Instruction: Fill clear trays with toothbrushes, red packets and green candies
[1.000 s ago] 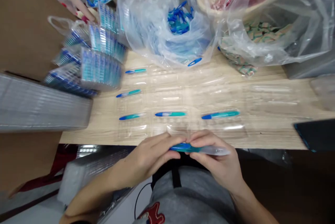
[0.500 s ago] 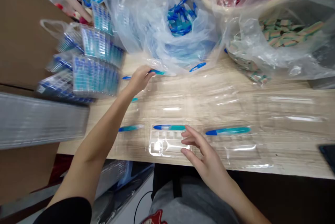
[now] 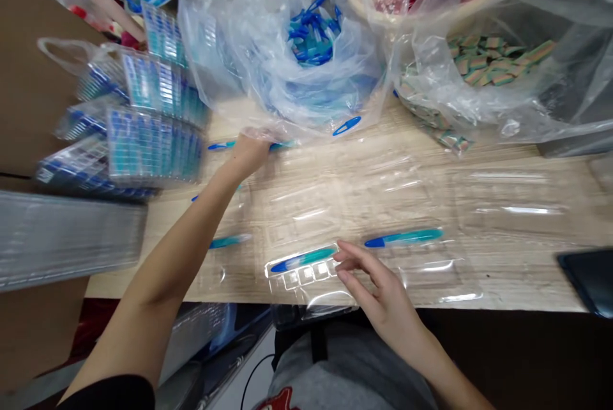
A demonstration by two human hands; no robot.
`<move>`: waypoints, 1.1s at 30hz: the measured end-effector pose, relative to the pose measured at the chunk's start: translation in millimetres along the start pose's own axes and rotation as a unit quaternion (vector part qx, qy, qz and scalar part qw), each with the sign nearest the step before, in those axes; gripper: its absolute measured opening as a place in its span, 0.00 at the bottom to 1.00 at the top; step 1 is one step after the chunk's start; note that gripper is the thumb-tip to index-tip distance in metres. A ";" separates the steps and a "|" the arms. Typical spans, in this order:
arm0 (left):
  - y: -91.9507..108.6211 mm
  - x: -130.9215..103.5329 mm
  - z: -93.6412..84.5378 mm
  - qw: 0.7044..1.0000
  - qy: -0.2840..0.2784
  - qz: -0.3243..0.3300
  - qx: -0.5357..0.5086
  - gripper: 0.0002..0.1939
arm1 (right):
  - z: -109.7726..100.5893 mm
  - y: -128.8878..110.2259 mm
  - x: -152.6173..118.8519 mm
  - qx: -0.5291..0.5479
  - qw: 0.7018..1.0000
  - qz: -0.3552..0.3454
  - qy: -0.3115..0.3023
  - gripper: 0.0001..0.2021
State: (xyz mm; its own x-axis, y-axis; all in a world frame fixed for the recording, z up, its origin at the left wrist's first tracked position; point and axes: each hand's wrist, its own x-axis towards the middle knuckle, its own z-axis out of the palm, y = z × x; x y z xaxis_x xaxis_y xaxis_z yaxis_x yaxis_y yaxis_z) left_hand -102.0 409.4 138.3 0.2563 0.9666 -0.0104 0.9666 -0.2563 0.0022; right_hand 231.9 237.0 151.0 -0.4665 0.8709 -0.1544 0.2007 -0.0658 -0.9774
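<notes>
My left hand point(image 3: 253, 153) reaches to the near edge of the clear plastic bag point(image 3: 335, 94), its fingers mostly hidden. Just beyond it shows part of a blue-and-teal pen point(image 3: 281, 145); whether the fingers grip it I cannot tell. Another such pen point(image 3: 221, 145) lies left of that hand. My right hand point(image 3: 376, 279) is at the right end of a clear compartmented tray point(image 3: 306, 279), thumb and fingers apart. A blue-and-teal pen point(image 3: 306, 259) lies slanted along the tray's far side. The tray's near edge overhangs the table edge. Right of it lies another pen point(image 3: 405, 237) on clear plastic.
Blue pieces point(image 3: 313, 33) fill the bag's opening, and a blue clip-like piece point(image 3: 347, 126) lies before it. Stacked packs of pens point(image 3: 153, 142) stand at left. Wrapped striped pieces point(image 3: 498, 62) are in a bag at right. A dark phone-like object point(image 3: 587, 279) lies near the right edge.
The tray with its pen has slanted and come nearer to me, past the table edge. My left hand has slipped further toward the bag's edge. My right hand stays beside the tray.
</notes>
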 end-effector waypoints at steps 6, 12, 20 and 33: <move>22.1 -13.0 1.3 0.998 0.022 -0.047 -0.046 0.19 | 3.9 0.6 -7.6 -0.172 0.963 -0.203 0.046 0.16; 32.7 -25.2 12.1 0.997 0.016 -0.019 -0.077 0.21 | 43.4 22.7 -12.5 -0.410 0.876 -0.249 -0.050 0.19; 43.7 -23.0 1.0 0.995 0.058 -0.049 -0.062 0.20 | 78.5 27.9 17.0 -0.435 0.878 -0.195 0.036 0.19; 99.9 7.5 -87.5 0.987 -0.149 0.009 -0.061 0.15 | 27.1 18.8 -10.8 -0.380 0.855 -0.311 0.164 0.14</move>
State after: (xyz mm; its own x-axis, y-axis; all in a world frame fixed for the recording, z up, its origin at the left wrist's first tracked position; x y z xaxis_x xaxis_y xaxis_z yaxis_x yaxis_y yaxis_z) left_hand -3.4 392.0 225.9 0.2791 0.9110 -0.3037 0.9595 -0.2523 0.1251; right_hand 217.4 213.1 130.4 -0.4455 0.7200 0.5321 0.5617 0.6876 -0.4601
